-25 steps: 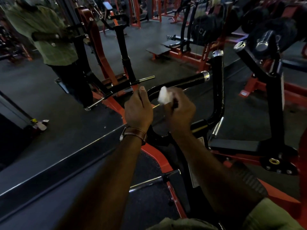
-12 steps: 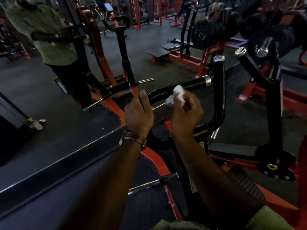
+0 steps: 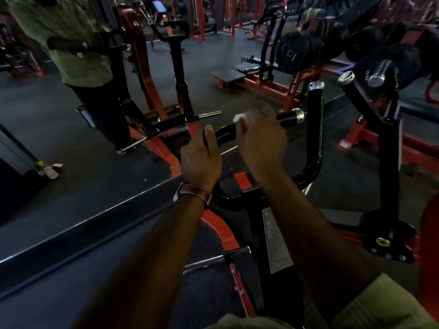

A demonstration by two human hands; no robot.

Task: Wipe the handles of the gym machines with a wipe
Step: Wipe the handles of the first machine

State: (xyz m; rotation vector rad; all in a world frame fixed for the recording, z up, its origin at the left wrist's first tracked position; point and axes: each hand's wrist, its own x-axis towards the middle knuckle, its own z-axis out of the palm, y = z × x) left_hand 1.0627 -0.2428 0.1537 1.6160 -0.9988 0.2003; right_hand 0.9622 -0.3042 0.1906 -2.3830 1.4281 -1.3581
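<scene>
A black horizontal handle (image 3: 288,116) with a silver end cap juts from a red-and-black gym machine in front of me. My right hand (image 3: 261,138) is wrapped over this handle's middle and holds a white wipe (image 3: 238,118) against it; only a corner of the wipe shows at the hand's left. My left hand (image 3: 202,157) grips the curved inner end of the same bar, thumb up. A second black handle (image 3: 314,124) stands upright just right of my right hand.
Another black upright arm (image 3: 389,148) with weight plates stands at the right. A person in a green shirt (image 3: 69,43) stands by a red machine (image 3: 142,74) at upper left. Benches and racks fill the background. A dark raised platform edge (image 3: 83,224) runs diagonally lower left.
My right hand has slid with the wipe outward along the horizontal handle toward its silver cap. My left hand has stayed on the bar's curved end.
</scene>
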